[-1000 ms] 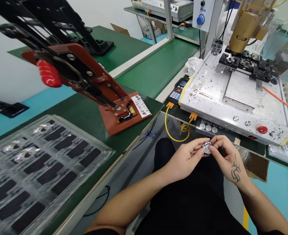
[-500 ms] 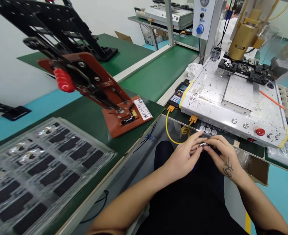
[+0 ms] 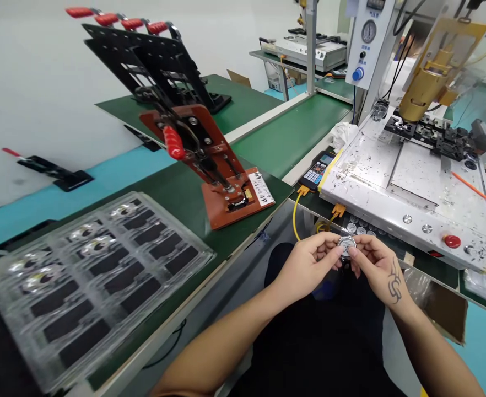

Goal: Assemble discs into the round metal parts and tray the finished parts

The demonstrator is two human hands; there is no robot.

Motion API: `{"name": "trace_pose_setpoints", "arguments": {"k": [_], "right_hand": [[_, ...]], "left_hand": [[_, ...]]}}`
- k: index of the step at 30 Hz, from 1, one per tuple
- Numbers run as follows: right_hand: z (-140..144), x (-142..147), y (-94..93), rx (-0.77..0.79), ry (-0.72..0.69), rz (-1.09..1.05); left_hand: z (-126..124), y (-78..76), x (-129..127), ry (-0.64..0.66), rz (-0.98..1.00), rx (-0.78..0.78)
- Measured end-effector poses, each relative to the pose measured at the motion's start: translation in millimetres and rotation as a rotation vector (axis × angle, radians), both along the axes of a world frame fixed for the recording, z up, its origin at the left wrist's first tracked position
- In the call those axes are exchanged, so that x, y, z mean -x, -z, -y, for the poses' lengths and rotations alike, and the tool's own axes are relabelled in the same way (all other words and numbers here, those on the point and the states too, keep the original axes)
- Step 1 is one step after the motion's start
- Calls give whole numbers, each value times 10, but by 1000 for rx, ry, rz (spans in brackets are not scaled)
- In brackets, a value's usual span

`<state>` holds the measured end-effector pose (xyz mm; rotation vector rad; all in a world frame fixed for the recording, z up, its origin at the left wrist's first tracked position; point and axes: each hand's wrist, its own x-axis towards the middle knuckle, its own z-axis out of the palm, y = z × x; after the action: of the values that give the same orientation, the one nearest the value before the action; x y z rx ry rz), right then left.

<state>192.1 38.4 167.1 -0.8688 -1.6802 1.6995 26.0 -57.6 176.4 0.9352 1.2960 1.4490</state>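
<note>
1. Near the front of the scene, over the person's lap and just short of the white machine base (image 3: 408,182), a small round silver part (image 3: 346,246) is held between both hands.
2. The left hand (image 3: 309,264) comes in from the left; its thumb and forefinger tips close on the part's left edge, the other fingers loosely curled beneath.
3. The right hand (image 3: 377,264) comes in from the right; its fingertips (image 3: 356,255) pinch the part's right and near edge, so the two hands meet at the part and touch it from opposite sides.
4. The part is a flat disc with no long axis to speak of; its broad face is turned up toward the camera, tilted slightly, and both hands are equally close to it.
5. Just beyond the hands, a row of similar silver discs (image 3: 356,227) lies at the near foot of the machine base.
6. Well apart to the left on the green bench (image 3: 164,187) stand a red clamp jig (image 3: 210,165) and a clear plastic tray (image 3: 102,264).
</note>
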Motion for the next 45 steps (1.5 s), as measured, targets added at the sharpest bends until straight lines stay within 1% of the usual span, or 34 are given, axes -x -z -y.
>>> {"name": "trace_pose_setpoints", "arguments": {"k": [5, 10, 13, 15, 16, 20, 22, 24, 25, 26, 29, 30, 31, 32, 33, 35, 36, 37, 39, 41, 43, 44, 45], "right_hand": [[50, 17, -49, 1, -11, 19], [82, 33, -56, -5, -23, 19], [39, 23, -41, -65, -67, 35], [-24, 8, -43, -192, -136, 48], [-61, 3, -54, -295, -177, 56], [-188, 28, -161, -791, -345, 119], [-228, 70, -225, -937, -393, 133], [-270, 127, -267, -1003, -401, 109], [-298, 161, -280, -1022, -387, 90], [-329, 199, -290, -1036, -365, 69], [-417, 327, -332, -1039, -292, 39], [-435, 367, -356, -1029, -280, 42], [-445, 403, -383, -1015, -274, 46], [-448, 433, -411, -1000, -269, 45], [-445, 460, -437, -984, -265, 41], [-432, 510, -474, -959, -255, 20], [-425, 542, -485, -950, -254, 4], [-418, 585, -490, -944, -255, -16], [-408, 717, -488, -923, -260, -52], [-405, 920, -471, -881, -261, -77], [-415, 1171, -429, -835, -275, -84], [-428, 1301, -394, -818, -296, -82], [-446, 1423, -347, -806, -322, -78]], "left_hand": [[42, 3, -38, -34, -11, -8], [65, -13, -40, -46, -40, -11], [56, -22, -7, -47, -71, -16], [44, -24, 16, -59, -99, -19], [40, -25, 24, -67, -119, -20], [78, -54, 39, -104, -241, -35], [127, -123, 89, -102, -353, -62], [174, -262, 229, -98, -532, -141], [192, -363, 346, -125, -645, -209], [205, -480, 495, -183, -770, -300], [218, -857, 1093, -462, -1134, -642], [214, -960, 1310, -508, -1234, -728], [207, -1038, 1513, -527, -1334, -763], [197, -1091, 1690, -511, -1425, -762], [185, -1121, 1830, -467, -1504, -746], [164, -1153, 1986, -372, -1598, -701], [154, -1178, 2007, -349, -1601, -690], [141, -1222, 2004, -359, -1574, -685], [94, -1388, 1986, -475, -1432, -672], [3, -1632, 2047, -622, -1221, -653], [-108, -1861, 2245, -704, -1022, -635], [-151, -1936, 2387, -718, -947, -626], [-170, -1971, 2543, -726, -897, -614]]}}
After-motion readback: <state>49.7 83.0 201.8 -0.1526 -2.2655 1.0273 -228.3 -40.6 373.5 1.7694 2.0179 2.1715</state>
